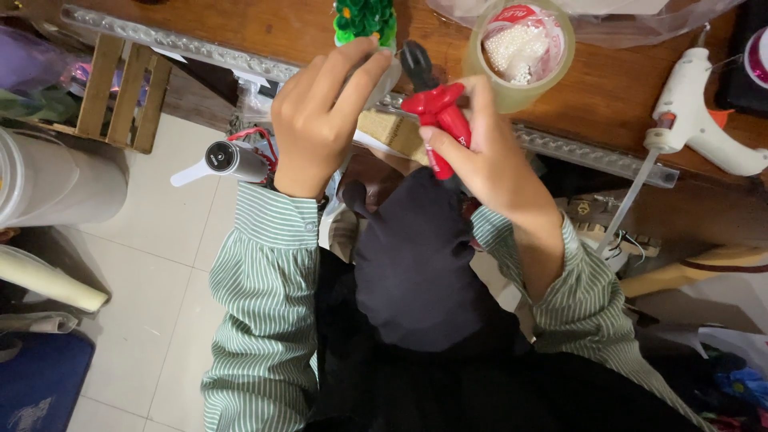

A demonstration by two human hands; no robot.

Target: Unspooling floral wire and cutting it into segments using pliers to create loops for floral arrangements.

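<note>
My right hand [488, 156] grips the red handles of a pair of cutting pliers [432, 108], whose dark jaws point up toward the table edge. My left hand [324, 116] is closed around a pale object just below a small green decorated tree shape [365, 20], fingertips touching its base; what it grips is mostly hidden. The pliers' jaws sit right beside my left fingertips. Both arms wear green-and-white striped sleeves.
A wooden table [608, 88] carries a roll of clear tape [520, 52] with white beads inside and a white glue gun [696, 120]. Below left are a wooden crate [120, 92], a white handheld device [228, 160], rolled paper [48, 280] and tiled floor.
</note>
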